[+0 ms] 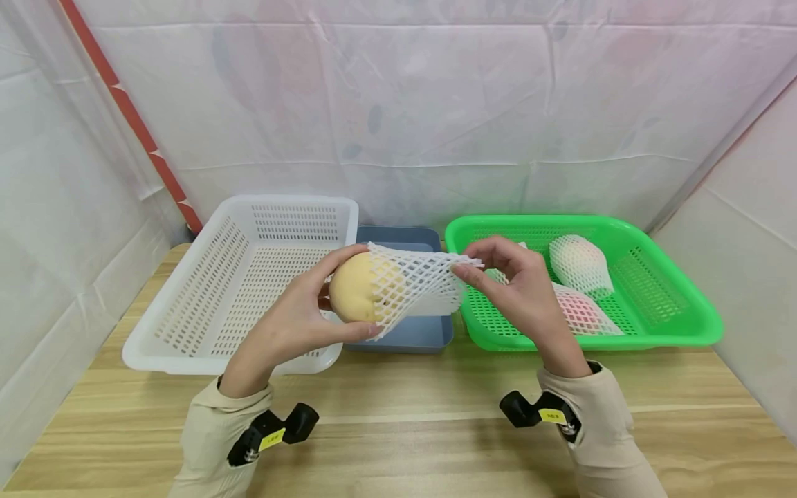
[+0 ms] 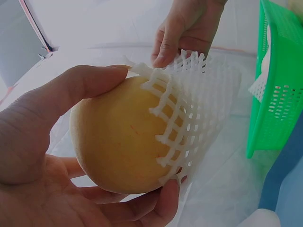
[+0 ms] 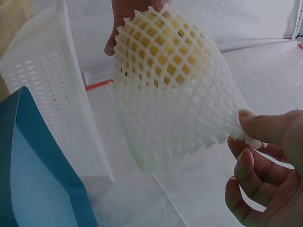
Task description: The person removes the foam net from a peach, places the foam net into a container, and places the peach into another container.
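My left hand [image 1: 292,315] grips a round yellow fruit [image 1: 351,287], its thumb and fingers wrapped around the bare end and reaching the net's edge. A white foam net sleeve [image 1: 423,280] covers the other part of the fruit, and its far end hangs loose and bunched. My right hand [image 1: 517,287] pinches that far end between thumb and fingertips. In the left wrist view, the smooth skin of the fruit [image 2: 118,137] shows outside the sleeve. The right wrist view shows the yellow fruit through the mesh [image 3: 165,118] and the sleeve's slack lower half.
A white perforated basket [image 1: 249,200] stands at left. Behind the hands sits a blue-grey tray [image 1: 398,342]. At right, a green basket [image 1: 685,325] holds net-wrapped fruits, one pale [image 1: 579,263] and one pink [image 1: 585,311]. A white curtain [image 1: 436,104] hangs behind the wooden table [image 1: 398,429].
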Available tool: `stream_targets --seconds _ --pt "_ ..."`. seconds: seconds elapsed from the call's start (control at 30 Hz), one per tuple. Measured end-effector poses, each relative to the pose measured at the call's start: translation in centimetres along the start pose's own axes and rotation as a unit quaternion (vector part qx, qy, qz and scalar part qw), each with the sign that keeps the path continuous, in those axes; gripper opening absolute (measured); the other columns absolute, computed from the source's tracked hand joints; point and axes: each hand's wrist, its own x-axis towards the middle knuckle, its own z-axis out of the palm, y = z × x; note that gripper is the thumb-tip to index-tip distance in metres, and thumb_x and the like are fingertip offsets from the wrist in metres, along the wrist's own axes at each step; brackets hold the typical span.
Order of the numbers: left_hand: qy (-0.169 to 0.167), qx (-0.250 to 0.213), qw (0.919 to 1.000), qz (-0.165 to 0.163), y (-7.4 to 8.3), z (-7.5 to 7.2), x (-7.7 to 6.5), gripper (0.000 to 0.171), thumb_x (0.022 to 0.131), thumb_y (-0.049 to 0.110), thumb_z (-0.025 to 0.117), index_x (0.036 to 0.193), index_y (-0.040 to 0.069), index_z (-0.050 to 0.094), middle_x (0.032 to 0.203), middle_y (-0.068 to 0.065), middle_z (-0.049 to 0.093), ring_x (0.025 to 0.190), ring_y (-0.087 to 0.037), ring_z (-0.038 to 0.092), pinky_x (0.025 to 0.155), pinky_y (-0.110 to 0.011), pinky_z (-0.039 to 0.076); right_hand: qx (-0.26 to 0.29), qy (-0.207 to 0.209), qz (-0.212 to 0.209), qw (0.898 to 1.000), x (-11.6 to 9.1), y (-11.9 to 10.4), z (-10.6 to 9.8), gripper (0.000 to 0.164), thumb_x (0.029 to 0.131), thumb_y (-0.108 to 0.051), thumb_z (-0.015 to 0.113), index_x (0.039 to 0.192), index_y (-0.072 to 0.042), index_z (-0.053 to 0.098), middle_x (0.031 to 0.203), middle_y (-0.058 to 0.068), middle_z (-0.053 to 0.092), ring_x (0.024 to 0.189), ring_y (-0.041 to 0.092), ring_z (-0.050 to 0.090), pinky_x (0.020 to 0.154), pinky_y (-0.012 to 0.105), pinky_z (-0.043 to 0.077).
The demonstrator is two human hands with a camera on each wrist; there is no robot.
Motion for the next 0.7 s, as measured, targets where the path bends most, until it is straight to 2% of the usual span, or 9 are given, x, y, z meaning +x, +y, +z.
stream_targets --seconds 0.5,0.7 --pt "0.007 0.011 0.9999 0.0 -0.25 -0.51 -0.1 0.085 0.069 0.015 0.086 0.142 0.024 0.044 0.131 -0.003 0.051 0.094 -0.024 0.061 0.078 -0.039 0.054 0.007 0.015 0.017 1.0 0.04 -0.2 -0.19 0.011 0.086 -0.002 0.07 0.096 -0.001 0.067 0.085 0.003 0.065 0.08 0.015 0.063 0.067 0.022 0.048" --pt "0.012 0.023 0.9996 -0.006 -0.54 -0.76 -0.1 0.085 0.07 0.017 0.086 0.143 0.023 0.043 0.131 -0.005 0.051 0.093 -0.024 0.061 0.079 -0.038 0.053 0.008 0.016 0.018 1.0 0.12 -0.05 -0.27 0.011 0.087 -0.003 0.07 0.097 0.0 0.067 0.088 0.003 0.066 0.08 0.014 0.062 0.072 0.023 0.049"
